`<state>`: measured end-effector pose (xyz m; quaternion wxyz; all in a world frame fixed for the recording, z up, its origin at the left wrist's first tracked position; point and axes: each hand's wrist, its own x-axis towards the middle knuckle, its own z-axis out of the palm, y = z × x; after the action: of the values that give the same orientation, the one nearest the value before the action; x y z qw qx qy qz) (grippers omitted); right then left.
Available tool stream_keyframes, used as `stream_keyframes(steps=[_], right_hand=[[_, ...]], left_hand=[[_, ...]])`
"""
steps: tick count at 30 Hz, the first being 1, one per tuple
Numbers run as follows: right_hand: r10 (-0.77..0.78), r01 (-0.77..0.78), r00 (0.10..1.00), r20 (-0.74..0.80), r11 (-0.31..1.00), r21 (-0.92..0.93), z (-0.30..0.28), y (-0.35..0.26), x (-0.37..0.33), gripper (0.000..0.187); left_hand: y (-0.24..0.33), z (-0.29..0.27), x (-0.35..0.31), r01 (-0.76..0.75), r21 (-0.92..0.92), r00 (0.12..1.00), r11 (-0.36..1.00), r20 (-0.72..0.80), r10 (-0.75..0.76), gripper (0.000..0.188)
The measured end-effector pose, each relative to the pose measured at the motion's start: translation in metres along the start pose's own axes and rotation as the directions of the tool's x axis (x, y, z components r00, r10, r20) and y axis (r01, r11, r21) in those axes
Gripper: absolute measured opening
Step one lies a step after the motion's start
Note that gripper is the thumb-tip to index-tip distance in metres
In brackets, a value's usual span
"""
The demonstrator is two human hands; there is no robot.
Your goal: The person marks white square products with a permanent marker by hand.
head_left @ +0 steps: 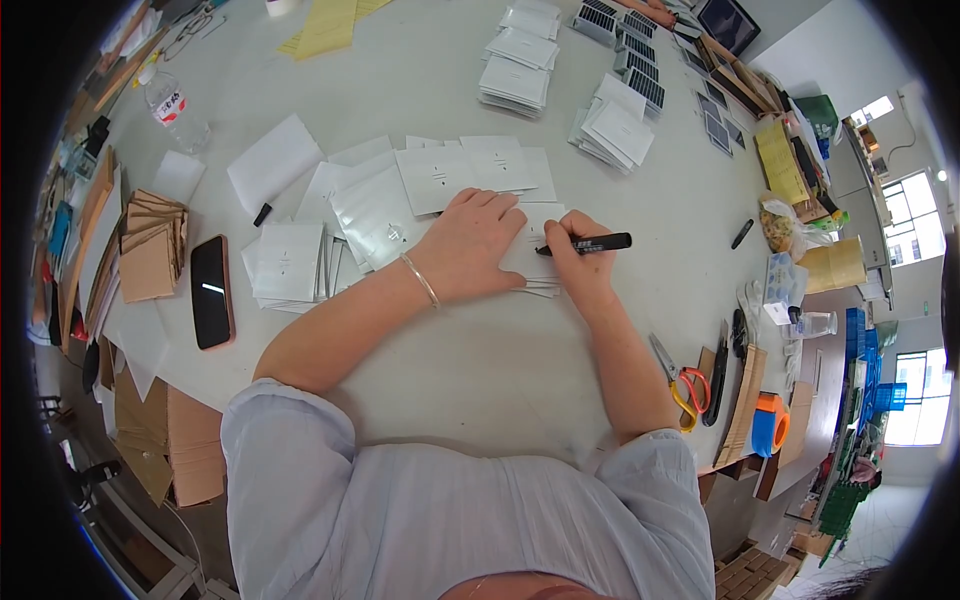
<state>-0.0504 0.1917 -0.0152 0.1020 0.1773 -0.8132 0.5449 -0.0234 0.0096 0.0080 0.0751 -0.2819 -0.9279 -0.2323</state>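
Note:
My right hand (582, 268) grips a black marker (608, 242), its tip resting at a small stack of white cards (540, 214) in front of me. Flat on the left part of that stack lies my left hand (468, 245), fingers stretched out and thumb apart. Beyond it several white cards (432, 172) overlap in a loose spread, with a silvery packet (378, 215) among them. To the left of my left forearm sits another stack of white cards (288, 262). The lower cards under my hands are partly hidden.
A phone (210, 290), folded brown cardboard (152, 250) and a plastic bottle (172, 108) are on the left. Stacked white packets (515, 75) stand at the back. Scissors (684, 385), a box cutter (716, 375) and an orange-and-blue tape dispenser (768, 424) line the right edge.

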Motion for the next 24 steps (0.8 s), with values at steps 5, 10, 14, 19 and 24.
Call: stream_keyframes(steps=[5, 10, 14, 19, 24], right_hand=[[0.237, -0.176, 0.961, -0.142, 0.921, 0.348, -0.009, -0.009, 0.001, 0.022], [0.246, -0.177, 0.956, -0.162, 0.919, 0.354, -0.009, -0.006, 0.006, 0.022], [0.151, -0.131, 0.985, -0.088, 0.971, 0.202, -0.003, -0.004, 0.006, 0.024], [0.072, -0.062, 0.993, -0.090, 0.992, 0.111, 0.001, 0.002, 0.005, 0.023], [0.016, -0.013, 0.994, -0.108, 1.000, 0.022, 0.003, 0.007, 0.004, 0.023]], left_hand=[[0.000, -0.010, 0.000, 0.011, -0.033, 1.000, 0.999, 0.000, -0.011, 0.059], [-0.033, -0.048, -0.003, 0.056, 0.035, 0.996, 0.998, -0.070, -0.053, 0.049], [-0.049, -0.078, -0.006, 0.327, 0.190, 0.925, 0.926, 0.138, -0.355, 0.052], [-0.030, -0.051, -0.006, 0.145, 0.261, 0.987, 0.954, 0.029, -0.157, 0.058], [0.001, -0.009, 0.003, -0.010, 0.117, 0.997, 0.993, 0.079, 0.001, 0.069]])
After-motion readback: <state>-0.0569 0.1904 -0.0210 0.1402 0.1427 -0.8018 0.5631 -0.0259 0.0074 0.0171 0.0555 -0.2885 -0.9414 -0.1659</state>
